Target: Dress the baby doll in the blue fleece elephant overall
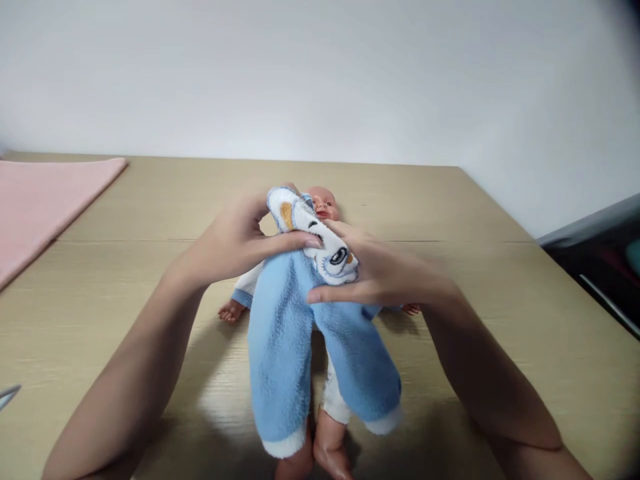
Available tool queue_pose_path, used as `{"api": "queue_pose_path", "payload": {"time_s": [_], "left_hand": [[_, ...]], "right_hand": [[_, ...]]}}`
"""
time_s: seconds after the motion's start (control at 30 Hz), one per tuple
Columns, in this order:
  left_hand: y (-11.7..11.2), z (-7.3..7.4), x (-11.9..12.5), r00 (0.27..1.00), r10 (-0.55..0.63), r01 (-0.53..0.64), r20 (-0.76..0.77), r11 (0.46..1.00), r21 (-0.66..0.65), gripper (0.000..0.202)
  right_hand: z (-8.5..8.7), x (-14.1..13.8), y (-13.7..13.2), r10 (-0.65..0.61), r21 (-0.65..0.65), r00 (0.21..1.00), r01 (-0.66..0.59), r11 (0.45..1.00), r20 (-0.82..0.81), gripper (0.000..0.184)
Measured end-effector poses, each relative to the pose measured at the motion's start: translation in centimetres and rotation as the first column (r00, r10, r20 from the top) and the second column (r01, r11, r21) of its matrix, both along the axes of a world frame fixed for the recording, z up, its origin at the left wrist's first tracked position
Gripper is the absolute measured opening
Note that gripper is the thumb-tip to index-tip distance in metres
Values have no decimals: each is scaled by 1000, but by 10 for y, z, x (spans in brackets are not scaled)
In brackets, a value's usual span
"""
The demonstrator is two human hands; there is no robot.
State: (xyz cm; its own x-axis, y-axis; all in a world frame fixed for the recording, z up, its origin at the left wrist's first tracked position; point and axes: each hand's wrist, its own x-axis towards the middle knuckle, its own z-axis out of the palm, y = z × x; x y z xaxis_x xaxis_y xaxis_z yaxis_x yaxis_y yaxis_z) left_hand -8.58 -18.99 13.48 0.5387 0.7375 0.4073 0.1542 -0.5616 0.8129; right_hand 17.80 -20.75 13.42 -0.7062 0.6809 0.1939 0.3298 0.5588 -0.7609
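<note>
Doll (330, 433) under blue trousers (280, 347), tabletop (500, 220) around

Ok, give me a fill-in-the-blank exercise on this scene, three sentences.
1. The left hand and right hand both grip a ____ fleece garment with white cuffs.
2. Beneath the garment a ____ lies face up on the wooden table.
3. A ____ cloth lies at the table's far left.
Missing words: blue; doll; pink.
</note>
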Motion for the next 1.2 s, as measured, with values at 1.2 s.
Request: {"api": "queue_pose_path", "payload": {"time_s": [1.2], "left_hand": [[-3, -13, -6, 967, -255, 238, -4, 906, -350, 54]], "right_hand": [[-12, 10, -2, -257, -672, 875, -99, 734, -410, 57]]}}
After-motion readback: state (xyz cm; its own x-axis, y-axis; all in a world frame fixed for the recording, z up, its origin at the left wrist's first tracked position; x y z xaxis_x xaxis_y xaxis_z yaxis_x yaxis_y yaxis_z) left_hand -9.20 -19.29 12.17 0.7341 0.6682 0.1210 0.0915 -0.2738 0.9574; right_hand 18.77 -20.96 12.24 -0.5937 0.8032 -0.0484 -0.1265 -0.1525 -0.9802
